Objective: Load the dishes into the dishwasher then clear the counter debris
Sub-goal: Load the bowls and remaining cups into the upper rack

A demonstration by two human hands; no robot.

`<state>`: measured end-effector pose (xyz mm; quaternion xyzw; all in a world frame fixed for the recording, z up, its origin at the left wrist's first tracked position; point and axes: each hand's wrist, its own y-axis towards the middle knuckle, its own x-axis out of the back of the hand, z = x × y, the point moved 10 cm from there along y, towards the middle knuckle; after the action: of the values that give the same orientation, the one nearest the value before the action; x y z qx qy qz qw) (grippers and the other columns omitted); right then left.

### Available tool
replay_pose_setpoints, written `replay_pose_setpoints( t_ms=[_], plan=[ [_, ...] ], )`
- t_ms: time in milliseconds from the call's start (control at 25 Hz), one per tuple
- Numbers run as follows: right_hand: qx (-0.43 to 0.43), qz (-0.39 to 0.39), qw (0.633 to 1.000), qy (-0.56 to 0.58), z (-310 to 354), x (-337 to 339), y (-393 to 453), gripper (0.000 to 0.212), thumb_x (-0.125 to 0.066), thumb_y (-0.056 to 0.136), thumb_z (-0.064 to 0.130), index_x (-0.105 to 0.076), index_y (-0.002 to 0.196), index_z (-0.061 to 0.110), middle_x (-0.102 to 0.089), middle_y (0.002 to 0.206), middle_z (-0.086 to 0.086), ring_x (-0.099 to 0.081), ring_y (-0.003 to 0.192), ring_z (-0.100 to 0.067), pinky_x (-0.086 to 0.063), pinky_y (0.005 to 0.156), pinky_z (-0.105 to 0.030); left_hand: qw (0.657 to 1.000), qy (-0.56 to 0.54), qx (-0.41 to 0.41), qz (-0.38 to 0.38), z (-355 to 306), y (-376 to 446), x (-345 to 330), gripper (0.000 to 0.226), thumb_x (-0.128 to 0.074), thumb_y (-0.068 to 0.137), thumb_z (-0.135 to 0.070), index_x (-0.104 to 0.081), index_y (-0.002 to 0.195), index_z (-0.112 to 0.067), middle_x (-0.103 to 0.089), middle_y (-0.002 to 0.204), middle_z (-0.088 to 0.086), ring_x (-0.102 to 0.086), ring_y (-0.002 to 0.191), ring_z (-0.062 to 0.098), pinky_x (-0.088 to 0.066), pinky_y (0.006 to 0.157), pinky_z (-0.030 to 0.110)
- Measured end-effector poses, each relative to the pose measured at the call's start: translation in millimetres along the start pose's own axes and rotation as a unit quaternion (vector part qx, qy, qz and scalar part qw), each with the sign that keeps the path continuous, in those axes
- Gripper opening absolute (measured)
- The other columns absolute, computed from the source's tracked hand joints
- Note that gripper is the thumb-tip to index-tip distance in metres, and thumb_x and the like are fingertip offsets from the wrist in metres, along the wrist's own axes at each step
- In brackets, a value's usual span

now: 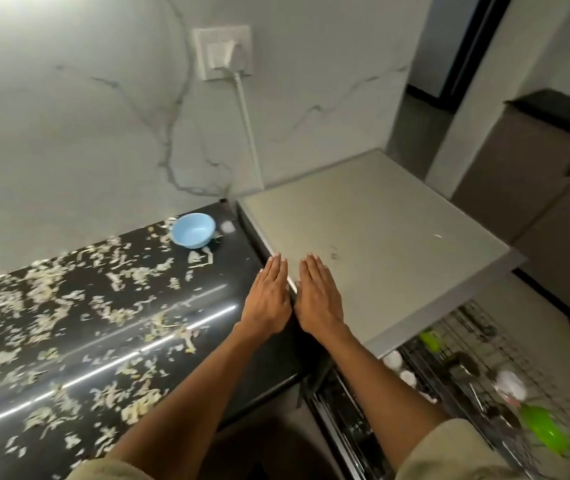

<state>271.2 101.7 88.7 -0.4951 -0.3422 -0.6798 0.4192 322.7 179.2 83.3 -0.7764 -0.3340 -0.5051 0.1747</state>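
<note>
Both hands lie flat with straight fingers, side by side: the left hand over the dark table, the right hand on the grey dishwasher top. Left of the dishwasher top, pale debris litters the table, and a blue bowl stands near its back corner. Below the dishwasher top, the pulled-out rack holds dishes and a green item.

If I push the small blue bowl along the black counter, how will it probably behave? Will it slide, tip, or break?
The blue bowl looks like thin plastic, so it is probably light and unlikely to break. On the glossy black counter it would likely slide easily. It is low and wide and stands upright, so tipping seems unlikely, though the scraps around it might catch its base.
</note>
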Motion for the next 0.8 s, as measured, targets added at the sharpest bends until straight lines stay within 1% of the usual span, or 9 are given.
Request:
replay_pose_setpoints(
  t_ms=[80,160,240,400,480,640,800],
  plan=[
    [0.035,0.007,0.999,0.010,56.1,-14.8,7.2,0.057,-0.023,0.109,0.032,-0.014,0.159,0.006,-0.009,0.167,-0.011,-0.002,0.155,-0.021,-0.002,0.126,-0.034,0.999,-0.007,0.038,-0.024,54.8,-21.6,29.7,0.061,-0.032,0.102,-0.015,-0.011,0.158,-0.006,-0.003,0.167,0.009,0.001,0.154,0.019,-0.001,0.125,0.031],
    [0.069,0.022,0.997,0.009,104.6,-30.0,12.4,0.057,-0.024,0.109,0.030,-0.013,0.159,0.005,-0.008,0.167,-0.011,-0.002,0.155,-0.021,0.002,0.124,-0.032,0.996,-0.005,0.073,-0.043,102.3,-44.3,53.0,0.062,-0.034,0.102,-0.015,-0.010,0.158,-0.007,-0.003,0.167,0.009,0.001,0.154,0.019,0.000,0.124,0.030],
    [0.098,0.037,0.994,0.001,142.4,-41.1,16.0,0.057,-0.025,0.110,0.029,-0.010,0.159,0.005,-0.006,0.168,-0.011,0.000,0.155,-0.021,0.005,0.122,-0.031,0.993,-0.005,0.105,-0.053,139.3,-64.4,66.7,0.063,-0.034,0.102,-0.017,-0.009,0.158,-0.007,-0.002,0.167,0.009,0.001,0.154,0.019,0.000,0.125,0.030],
    [0.160,0.068,0.985,-0.011,211.5,-61.4,30.8,0.059,-0.029,0.109,0.025,-0.007,0.159,0.005,-0.002,0.168,-0.011,0.004,0.155,-0.021,0.007,0.120,-0.031,0.979,-0.029,0.187,-0.077,206.9,-100.4,84.6,0.059,-0.029,0.106,-0.023,-0.007,0.159,-0.010,-0.002,0.167,0.008,0.001,0.154,0.018,0.004,0.122,0.026],
    [0.184,0.078,0.980,-0.018,232.4,-69.1,44.9,0.064,-0.036,0.106,0.025,-0.005,0.159,0.005,0.000,0.168,-0.011,0.005,0.155,-0.022,0.007,0.121,-0.031,0.974,-0.032,0.208,-0.088,225.2,-108.6,88.9,0.059,-0.029,0.106,-0.023,-0.007,0.159,-0.009,-0.002,0.166,0.008,0.000,0.154,0.019,0.005,0.121,0.025],
    [0.205,0.085,0.974,-0.036,251.0,-79.6,82.2,0.070,-0.043,0.102,0.020,-0.006,0.159,0.005,0.000,0.168,-0.012,0.004,0.155,-0.022,0.005,0.123,-0.033,0.966,-0.044,0.240,-0.086,253.7,-100.2,91.6,0.059,-0.027,0.106,-0.025,-0.005,0.158,-0.009,-0.001,0.166,0.009,-0.001,0.154,0.019,-0.004,0.126,0.034],
    [0.213,0.096,0.972,-0.037,254.1,-88.6,118.7,0.070,-0.045,0.099,0.014,-0.009,0.159,0.004,-0.004,0.168,-0.013,0.000,0.155,-0.023,0.003,0.124,-0.034,0.962,-0.048,0.253,-0.090,272.7,-70.3,98.5,0.061,-0.031,0.104,-0.022,-0.007,0.158,-0.007,-0.004,0.166,0.010,-0.003,0.154,0.020,0.001,0.123,0.027]
  ],
)
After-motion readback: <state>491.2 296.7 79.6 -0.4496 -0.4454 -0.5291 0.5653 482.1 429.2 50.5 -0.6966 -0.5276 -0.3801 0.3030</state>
